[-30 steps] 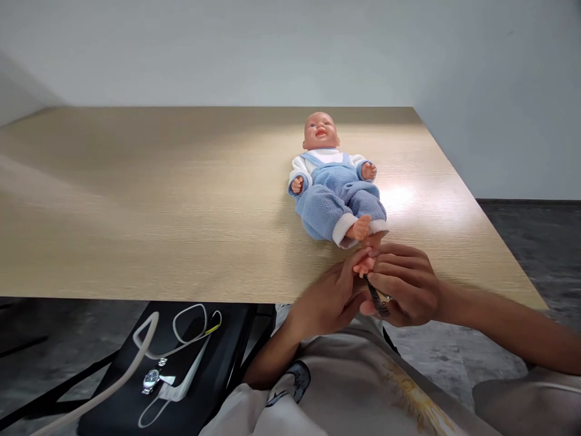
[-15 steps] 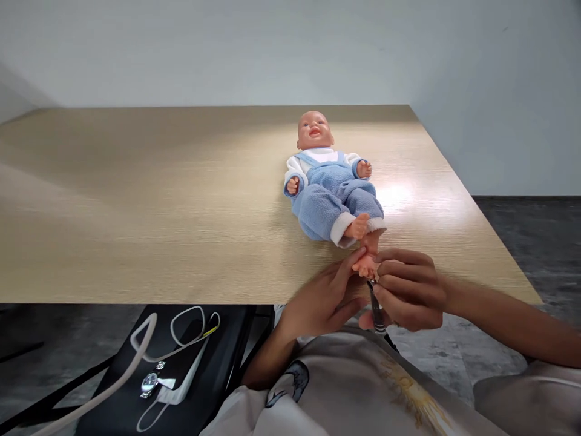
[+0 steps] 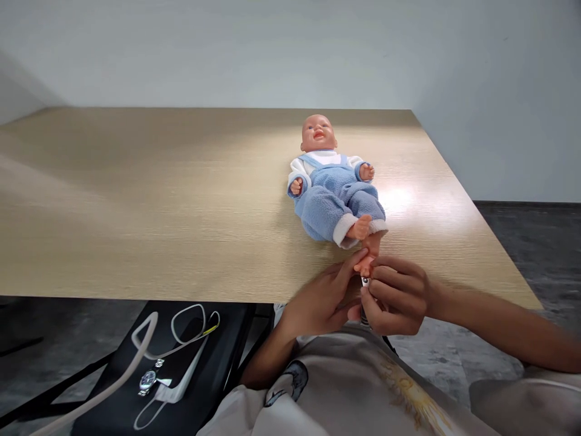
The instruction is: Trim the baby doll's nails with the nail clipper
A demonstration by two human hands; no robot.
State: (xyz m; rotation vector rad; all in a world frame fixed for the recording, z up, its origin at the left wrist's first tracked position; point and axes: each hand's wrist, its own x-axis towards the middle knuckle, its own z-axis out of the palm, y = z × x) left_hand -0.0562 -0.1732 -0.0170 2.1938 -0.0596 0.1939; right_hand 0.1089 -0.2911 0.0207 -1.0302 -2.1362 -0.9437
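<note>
A baby doll (image 3: 333, 191) in a blue fleece romper lies on its back on the wooden table (image 3: 158, 206), feet toward me. My left hand (image 3: 320, 300) pinches the doll's nearer foot (image 3: 367, 259) at the table's front edge. My right hand (image 3: 394, 293) is closed on a small metal nail clipper (image 3: 364, 283), whose tip sits right at the foot's toes. The doll's other foot (image 3: 361, 227) rests bent above it.
Below the table's front edge at the left, a black chair seat (image 3: 190, 375) carries a wristwatch (image 3: 147, 380), a white cable (image 3: 136, 354) and a white device. A grey wall stands behind the table, and dark floor shows at the right.
The clipper has come up from below the toes to touch them, with my right hand closing in tighter on the foot. The doll has barely shifted.
</note>
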